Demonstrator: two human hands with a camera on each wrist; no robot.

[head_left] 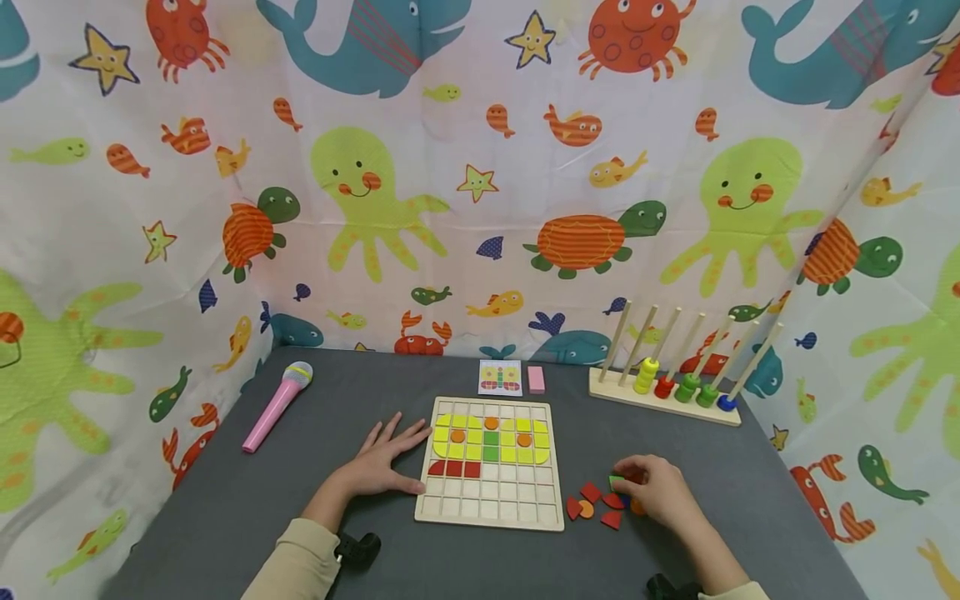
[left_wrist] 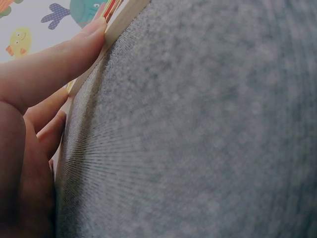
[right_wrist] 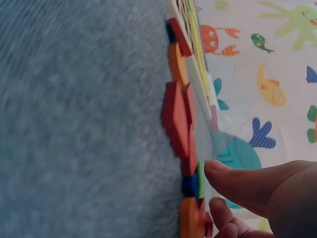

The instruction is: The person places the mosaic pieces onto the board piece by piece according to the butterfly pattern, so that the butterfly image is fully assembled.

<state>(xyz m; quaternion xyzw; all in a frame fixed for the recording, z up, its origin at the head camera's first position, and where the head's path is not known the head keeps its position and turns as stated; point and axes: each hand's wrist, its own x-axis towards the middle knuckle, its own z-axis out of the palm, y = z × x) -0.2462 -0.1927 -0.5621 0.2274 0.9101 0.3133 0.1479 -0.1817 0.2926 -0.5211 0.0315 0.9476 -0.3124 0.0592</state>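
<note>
Spread fingers of my left hand [head_left: 377, 462] rest along the left edge of a wooden grid board [head_left: 487, 527]. The left wrist view shows the thumb [left_wrist: 74, 57] against its rim. Yellow tiles [head_left: 507, 454], several orange discs [head_left: 491, 423], green squares [head_left: 491, 446] and a row of red tiles [head_left: 453, 469] lie in the grid. Right of it, my right hand [head_left: 656, 492] is over loose pieces, fingers bent, beside a green tile [right_wrist: 200, 179]. A gap shows between thumb and fingers; no firm pinch is visible. Red pieces [head_left: 591, 492], orange pieces [right_wrist: 189, 218] and a blue one [right_wrist: 190, 186] lie around.
Behind the board are a picture card [head_left: 500, 377] with a similar pattern and a pink block [head_left: 536, 380]. A peg stand [head_left: 660, 400] with coloured rings stands at the back right. A pink toy microphone [head_left: 276, 408] lies left. A printed curtain [head_left: 480, 250] encloses the grey table [head_left: 420, 567].
</note>
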